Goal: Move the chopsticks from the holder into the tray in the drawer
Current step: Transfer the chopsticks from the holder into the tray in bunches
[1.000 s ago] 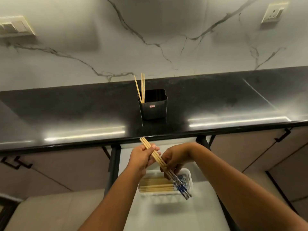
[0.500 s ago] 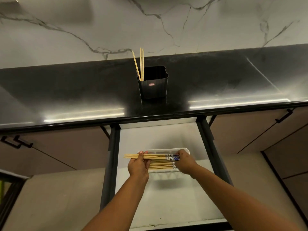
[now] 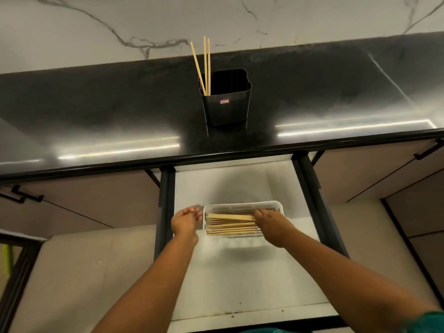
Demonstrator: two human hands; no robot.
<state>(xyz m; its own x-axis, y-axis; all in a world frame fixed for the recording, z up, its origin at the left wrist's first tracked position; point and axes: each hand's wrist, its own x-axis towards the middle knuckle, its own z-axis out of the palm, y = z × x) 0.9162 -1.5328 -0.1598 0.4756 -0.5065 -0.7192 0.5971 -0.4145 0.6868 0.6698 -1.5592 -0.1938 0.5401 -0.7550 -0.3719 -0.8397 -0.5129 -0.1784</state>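
Left hand [image 3: 186, 221] just beside tray's left wall, fingers loosely curled, holding nothing. White tray [image 3: 242, 205] on open drawer [image 3: 240, 272] floor, filled with chopsticks [image 3: 231, 228] lying flat left-to-right. One bundle [image 3: 230, 216] on top, skewed, left end riding higher than right. Right hand [image 3: 271, 225] over tray's right end, fingers pressed down on bundle's tips; can't tell if pinching or just pushing. Further up: three chopsticks [image 3: 206, 66] upright in black holder [image 3: 225, 102] on counter [image 3: 96, 111].

Best bet for this step: level skewed bundle, square ends against tray wall, steady tray with left, release. Then back for last three.
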